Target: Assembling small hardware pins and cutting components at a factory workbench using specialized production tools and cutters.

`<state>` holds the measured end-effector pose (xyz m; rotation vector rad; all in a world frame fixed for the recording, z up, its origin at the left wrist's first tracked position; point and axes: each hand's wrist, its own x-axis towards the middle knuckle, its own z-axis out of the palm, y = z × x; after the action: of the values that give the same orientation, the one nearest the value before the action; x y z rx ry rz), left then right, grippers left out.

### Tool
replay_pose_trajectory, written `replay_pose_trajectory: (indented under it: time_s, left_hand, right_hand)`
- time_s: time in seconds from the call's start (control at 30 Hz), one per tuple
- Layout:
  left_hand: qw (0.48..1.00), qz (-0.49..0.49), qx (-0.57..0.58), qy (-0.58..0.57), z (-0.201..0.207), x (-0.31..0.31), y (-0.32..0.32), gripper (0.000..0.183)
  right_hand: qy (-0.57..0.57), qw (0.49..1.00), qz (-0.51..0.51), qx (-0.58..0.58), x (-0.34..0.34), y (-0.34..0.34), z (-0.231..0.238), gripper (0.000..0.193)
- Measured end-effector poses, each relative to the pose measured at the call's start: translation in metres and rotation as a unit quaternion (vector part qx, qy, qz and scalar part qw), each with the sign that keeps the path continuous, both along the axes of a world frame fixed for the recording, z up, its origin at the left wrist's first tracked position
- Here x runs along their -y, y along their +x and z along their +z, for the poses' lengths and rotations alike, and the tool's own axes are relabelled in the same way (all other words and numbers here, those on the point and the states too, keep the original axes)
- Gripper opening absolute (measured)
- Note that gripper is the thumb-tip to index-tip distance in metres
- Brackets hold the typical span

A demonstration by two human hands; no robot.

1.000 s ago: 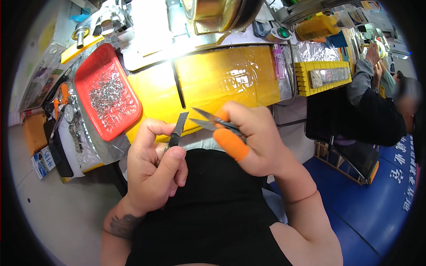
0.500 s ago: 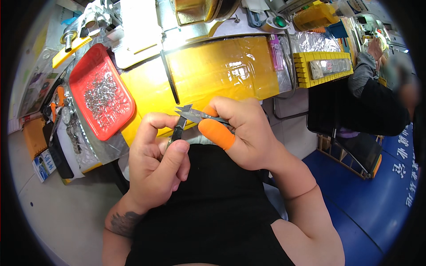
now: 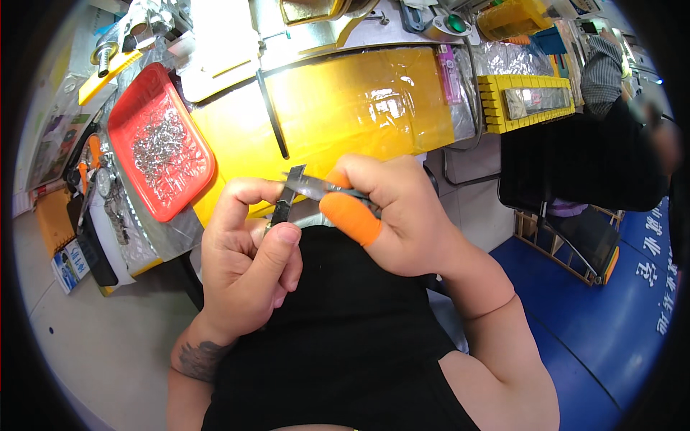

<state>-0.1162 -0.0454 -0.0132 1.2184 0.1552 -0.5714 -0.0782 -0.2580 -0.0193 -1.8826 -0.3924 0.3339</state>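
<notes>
My left hand [image 3: 248, 251] is closed, pinching a short flat black strip [image 3: 282, 207] between thumb and fingers, and the strip's far end sticks up above them. In my right hand [image 3: 395, 215] is a small pair of thread snips [image 3: 310, 187], its dark handles squeezed between thumb and forefinger. Orange finger cots [image 3: 350, 218] cover those two fingertips. The snips' pointed blades lie across the upper part of the strip; whether they cut into it I cannot tell. Both hands are held in front of my black top, just off the table's near edge.
A red tray [image 3: 208, 188] of small shiny metal pieces stands left on the yellow-covered table [image 3: 345, 100]. Beyond lies a loose black strip [image 3: 272, 118]. Right are a purple case [image 3: 449, 75] and a yellow ribbed holder [image 3: 491, 108]. Another person's sleeve [image 3: 602, 75] shows far right.
The snips' blades were spread around the strip's end; now they look closer together across it. The strip leans more to the right. The other person's arm has moved away. My view has shifted slightly.
</notes>
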Motion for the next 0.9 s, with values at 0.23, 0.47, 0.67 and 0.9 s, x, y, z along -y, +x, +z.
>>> replay_pose_trajectory:
  time_s: [0.23, 0.47, 0.67, 0.9]
  left_hand:
    - [1.000, 0.013, -0.001, 0.021, 0.002, 0.001, 0.002, 0.025]
    - [0.997, 0.012, 0.048, 0.061, 0.000, 0.002, -0.002, 0.025]
    - [0.994, 0.004, 0.068, 0.082, -0.002, 0.004, -0.001, 0.024]
    - [0.997, 0.003, 0.024, 0.073, 0.004, 0.000, -0.004, 0.026]
  right_hand:
    - [0.000, 0.999, -0.047, -0.001, -0.004, 0.003, -0.002, 0.021]
    - [-0.001, 1.000, 0.003, 0.028, -0.005, -0.002, -0.006, 0.021]
    - [0.018, 0.998, -0.053, -0.018, -0.006, 0.001, -0.004, 0.020]
    - [0.013, 0.998, -0.056, 0.039, -0.002, -0.003, -0.015, 0.018]
